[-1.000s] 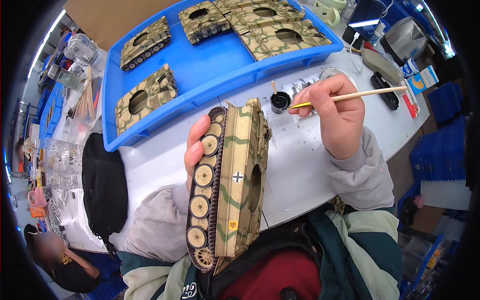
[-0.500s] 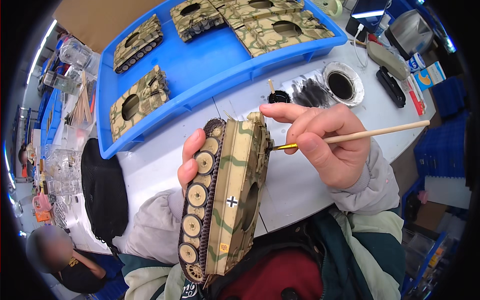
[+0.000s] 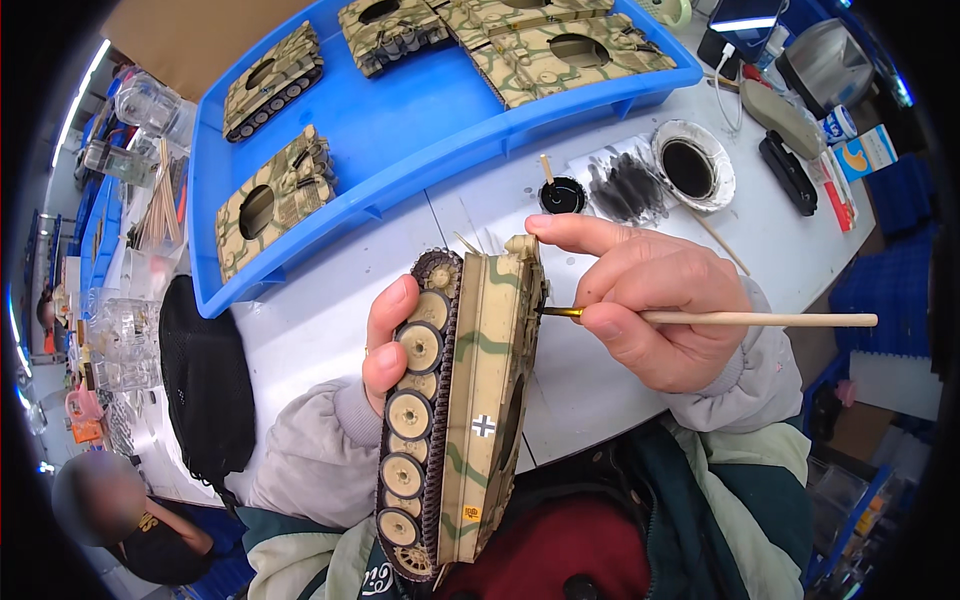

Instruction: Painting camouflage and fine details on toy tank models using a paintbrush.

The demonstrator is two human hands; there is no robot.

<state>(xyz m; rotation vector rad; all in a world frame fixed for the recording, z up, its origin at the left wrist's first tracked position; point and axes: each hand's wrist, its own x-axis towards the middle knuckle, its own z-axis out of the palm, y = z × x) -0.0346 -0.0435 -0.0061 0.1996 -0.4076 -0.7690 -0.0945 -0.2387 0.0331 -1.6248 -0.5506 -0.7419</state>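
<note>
My left hand [image 3: 388,335] holds a camouflage model tank hull [image 3: 477,350] from behind its wheels. The hull stands on end, its tracked side toward the left. A pale wooden paintbrush [image 3: 760,319] is pinched in my right hand [image 3: 665,300], its dark tip against the hull's right side. My right index finger rests on the hull's upper end. The hull hides most of my left palm. Beyond my right hand are a small black paint pot [image 3: 562,196] with a stick in it and a white bowl [image 3: 722,160] of black paint.
A blue tray [image 3: 420,165] with several similar hulls [image 3: 275,200] spans the far side. A paint-smeared sheet [image 3: 628,185] lies by the bowl. At right are a black case [image 3: 786,175] and a grey-green object [image 3: 778,118]; a black bag [image 3: 205,385] lies left. Another person [image 3: 165,540] sits lower left.
The hull has shifted slightly right and turned more upright. The brush has swung from slanting to nearly level, its handle end lower. A thin stick now shows below the bowl.
</note>
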